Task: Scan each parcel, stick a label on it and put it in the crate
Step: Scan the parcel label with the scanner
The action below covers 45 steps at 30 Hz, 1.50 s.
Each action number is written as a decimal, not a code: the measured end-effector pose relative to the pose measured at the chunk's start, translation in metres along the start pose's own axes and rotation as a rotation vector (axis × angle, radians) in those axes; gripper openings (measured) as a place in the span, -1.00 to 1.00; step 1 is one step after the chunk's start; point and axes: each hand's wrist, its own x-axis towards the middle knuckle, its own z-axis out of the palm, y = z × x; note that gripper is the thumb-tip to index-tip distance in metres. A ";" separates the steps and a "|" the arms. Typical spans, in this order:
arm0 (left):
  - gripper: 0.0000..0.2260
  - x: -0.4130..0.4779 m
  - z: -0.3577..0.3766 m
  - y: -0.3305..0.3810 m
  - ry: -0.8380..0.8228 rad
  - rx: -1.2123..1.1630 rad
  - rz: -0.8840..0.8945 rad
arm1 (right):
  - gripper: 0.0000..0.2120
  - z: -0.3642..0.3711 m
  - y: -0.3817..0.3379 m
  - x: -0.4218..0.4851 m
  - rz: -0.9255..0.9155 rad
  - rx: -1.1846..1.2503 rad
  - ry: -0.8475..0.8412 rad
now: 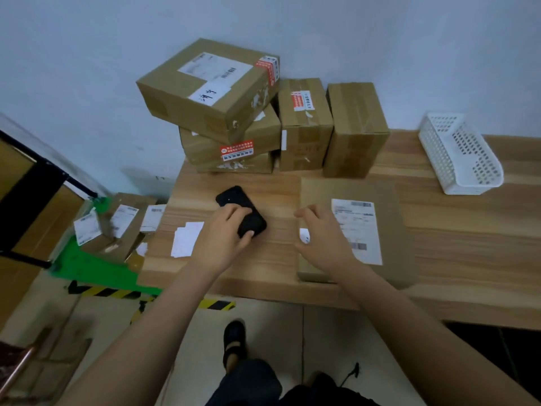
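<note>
At the left edge of the frame, the green crate [87,265] sits below the table's level, with labelled parcels [123,224] lying tilted inside it. Just right of it, on the table [468,244], lie white label sheets [187,240]. Your left hand [222,232] grips the near end of the black scanner [234,200], fingers curled over its top and thumb on its near edge; whether it rests on the wood is unclear. Above it, in the upper centre, cardboard boxes [210,92] are stacked against the wall. Your right hand [319,232] hovers with fingers loosely spread over the left edge of the flat parcel [389,230], which lies on the table bearing a shipping label [360,230]. A small white label [304,236] shows between thumb and forefinger; contact cannot be told. At upper right stands a white basket [459,153].
</note>
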 end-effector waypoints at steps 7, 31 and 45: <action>-0.66 0.019 0.000 -0.108 -0.144 0.046 -0.029 | -0.51 0.073 -0.059 0.079 0.150 0.117 -0.124; -0.61 0.077 0.016 -0.083 -0.148 -0.061 0.176 | -0.32 0.023 -0.037 0.102 0.448 -0.070 0.089; -0.61 0.126 0.053 0.103 -0.098 0.112 0.289 | -0.23 -0.099 0.117 0.034 0.300 -0.291 0.128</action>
